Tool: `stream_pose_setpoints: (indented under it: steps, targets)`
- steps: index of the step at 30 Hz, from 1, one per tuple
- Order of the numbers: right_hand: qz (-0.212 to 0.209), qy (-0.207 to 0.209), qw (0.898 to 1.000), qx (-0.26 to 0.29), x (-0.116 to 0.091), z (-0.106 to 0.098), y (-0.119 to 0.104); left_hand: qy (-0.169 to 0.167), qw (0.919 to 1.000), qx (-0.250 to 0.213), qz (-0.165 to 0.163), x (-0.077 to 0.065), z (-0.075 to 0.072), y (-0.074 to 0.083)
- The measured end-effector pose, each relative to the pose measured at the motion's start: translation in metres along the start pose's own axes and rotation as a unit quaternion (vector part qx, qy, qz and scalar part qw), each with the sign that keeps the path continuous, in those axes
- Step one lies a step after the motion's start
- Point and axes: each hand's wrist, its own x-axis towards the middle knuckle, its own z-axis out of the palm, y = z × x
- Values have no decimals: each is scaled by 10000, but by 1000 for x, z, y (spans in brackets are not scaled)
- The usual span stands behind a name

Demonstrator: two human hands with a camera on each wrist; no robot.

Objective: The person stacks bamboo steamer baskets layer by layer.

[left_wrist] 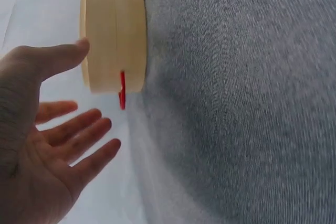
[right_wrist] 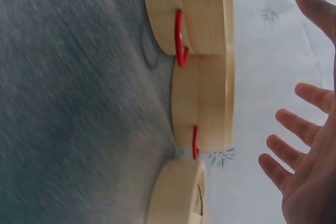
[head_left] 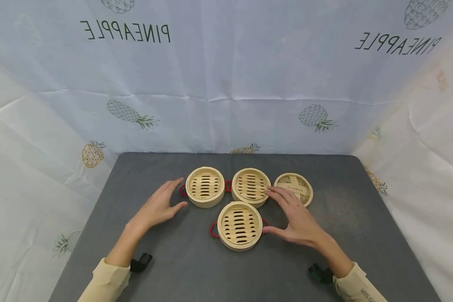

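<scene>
Three round bamboo steamer baskets with slatted bottoms and red handles sit on the dark table: a back left basket (head_left: 205, 186), a back middle basket (head_left: 251, 187) and a front basket (head_left: 239, 226). A woven bamboo steamer lid (head_left: 294, 188) lies to the right of the back middle one. My left hand (head_left: 160, 205) is spread beside the back left basket, near its red handle (left_wrist: 122, 90), holding nothing. Over the right side of the front and back middle baskets hovers my right hand (head_left: 296, 218), fingers spread and apart from them in the right wrist view; it partly covers the lid.
The dark grey table (head_left: 181, 268) reaches back to a white cloth backdrop (head_left: 219, 75) printed with pineapples and reversed lettering. Similar cloth hangs at both sides. Black wrist devices (head_left: 141, 263) sit at both sleeves.
</scene>
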Motion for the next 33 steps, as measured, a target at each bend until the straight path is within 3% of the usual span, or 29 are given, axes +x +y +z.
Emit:
stream_pose_setpoints:
  steps: [5,9,17,25,33]
  targets:
    - [145,-202,9988,419,-4,10,-5,-227,9993,-173,-221,6,7,-1]
    - [297,-364,9961,747,-8,17,-7,-341,9985,-367,-218,10,13,-4]
    - [438,-588,9898,1221,-14,32,-9,3,9981,-601,128,15,23,-12]
    - [531,-494,9862,1489,-17,42,-10,-186,9977,-638,152,18,26,-12]
    - [710,-637,9807,1705,-17,48,-10,-140,9976,-669,133,22,30,-17]
